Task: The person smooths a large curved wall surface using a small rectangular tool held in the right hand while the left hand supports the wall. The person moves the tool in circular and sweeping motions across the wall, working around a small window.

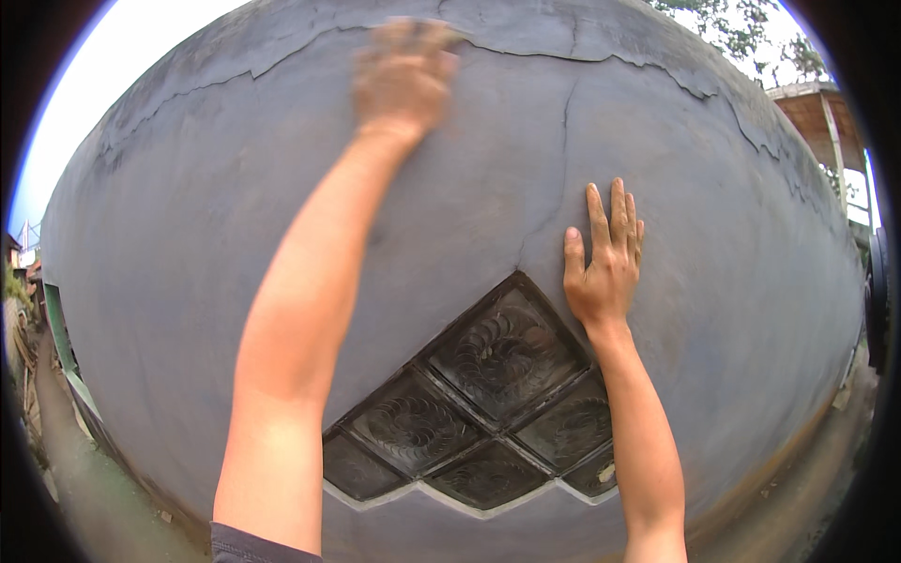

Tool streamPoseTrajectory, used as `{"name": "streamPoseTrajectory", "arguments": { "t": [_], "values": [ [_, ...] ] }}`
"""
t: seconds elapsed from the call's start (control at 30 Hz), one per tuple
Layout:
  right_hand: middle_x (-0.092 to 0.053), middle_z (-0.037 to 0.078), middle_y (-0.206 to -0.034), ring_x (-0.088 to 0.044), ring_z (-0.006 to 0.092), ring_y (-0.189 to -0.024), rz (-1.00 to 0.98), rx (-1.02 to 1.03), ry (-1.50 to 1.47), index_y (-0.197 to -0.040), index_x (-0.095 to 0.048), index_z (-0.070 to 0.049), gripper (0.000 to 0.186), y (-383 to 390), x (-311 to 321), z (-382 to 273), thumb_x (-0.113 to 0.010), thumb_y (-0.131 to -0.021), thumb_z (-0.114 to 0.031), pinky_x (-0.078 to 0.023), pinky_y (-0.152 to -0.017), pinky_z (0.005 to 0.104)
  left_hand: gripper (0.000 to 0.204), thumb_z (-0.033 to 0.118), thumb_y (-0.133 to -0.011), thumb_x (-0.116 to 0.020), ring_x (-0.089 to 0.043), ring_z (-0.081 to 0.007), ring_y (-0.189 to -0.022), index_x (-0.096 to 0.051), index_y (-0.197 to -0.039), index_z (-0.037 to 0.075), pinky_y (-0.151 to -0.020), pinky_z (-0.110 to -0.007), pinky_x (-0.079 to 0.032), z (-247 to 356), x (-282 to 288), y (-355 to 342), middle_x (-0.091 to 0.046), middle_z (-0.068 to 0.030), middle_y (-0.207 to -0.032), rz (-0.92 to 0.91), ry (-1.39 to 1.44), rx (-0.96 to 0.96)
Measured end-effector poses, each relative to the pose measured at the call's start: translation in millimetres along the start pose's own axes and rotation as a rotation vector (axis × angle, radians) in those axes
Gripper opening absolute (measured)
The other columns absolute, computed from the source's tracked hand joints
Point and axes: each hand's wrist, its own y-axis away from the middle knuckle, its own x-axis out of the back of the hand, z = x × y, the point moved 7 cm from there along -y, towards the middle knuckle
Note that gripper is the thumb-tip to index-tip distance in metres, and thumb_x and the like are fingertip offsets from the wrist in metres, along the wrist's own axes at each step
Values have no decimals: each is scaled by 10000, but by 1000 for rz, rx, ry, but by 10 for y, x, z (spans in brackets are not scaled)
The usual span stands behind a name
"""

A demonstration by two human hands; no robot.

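Observation:
A grey plastered wall (235, 216) fills most of the view. High up, my left hand (404, 80) is over the wall beside a long horizontal crack (535, 54). Motion smears its fingers, so their pose and any small thing in them cannot be made out. My right hand (605, 267) lies lower and to the right, open against the plaster, fingers stretched upward and thumb apart. Dark smudges show on its fingers. Just left of and below that hand, patterned glass blocks (507, 352) are set into the wall in a stepped diamond shape. A thin vertical crack (565, 122) runs down towards their top corner.
The wall's top edge curves across the upper view, with trees (723, 33) behind it at right. A roofed structure (826, 122) stands at the far right. Ground (94, 497) runs along the wall's foot, with a green-edged opening (61, 328) at left.

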Motion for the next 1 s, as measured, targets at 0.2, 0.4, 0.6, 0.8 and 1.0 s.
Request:
{"name": "streamPoseTrajectory", "arguments": {
  "t": [0.2, 0.4, 0.6, 0.8, 1.0],
  "values": [
    [-369, 117, -1734, -311, 347, -1613, 9, -30, 59, -1600, -525, -208, 558, 62, 12, 0, -538, -1058, -340, -226, -1314, 572, 504, 465, -1060, -556, -324, -332, -1597, -551, -1550, 344, -1278, -609, -247, 43, 25, -104, -434, -105, -1682, -63, -144, 232],
    [-364, 99, -1739, -307, 341, -1616, 2, 18, 6, -1610, -511, -222, 555, 22, 47, 18, -532, -1063, -309, -219, -1318, 561, 479, 457, -1058, -556, -432, -343, -1528, -575, -1517, 320, -1249, -568, -315, 95, 172, 75, -505, -117, -1624, -16, 11, -132],
    [-371, 98, -1737, -306, 341, -1617, 28, -17, 7, -1612, -509, -219, 559, 171, 77, 128, -528, -1061, -311, -227, -1314, 566, 613, 591, -1104, -388, -335, -357, -1592, -374, -1671, 359, -1282, -539, -299, -2500, 563, 107, -369, -140, -1720, -148, -271, 344],
    [-386, 106, -1728, -322, 343, -1610, 46, -57, 91, -1614, -507, -210, 560, 176, 62, 33, -509, -1066, -323, -238, -1310, 568, 605, 567, -1106, -376, -290, -386, -1612, -347, -1681, 382, -1283, -588, -257, -3562, 1005, 579, -292, -162, -1758, -177, -412, 852],
    [-387, 113, -1726, -323, 335, -1610, 38, -39, 80, -1612, -511, -193, 551, 192, 83, 108, -512, -1071, -297, -231, -1313, 561, 548, 494, -1082, -452, -278, -365, -1619, -492, -1596, 309, -1298, -625, -191, -964, 142, -40, -323, -128, -1751, -207, -47, 196]
  ]
}}
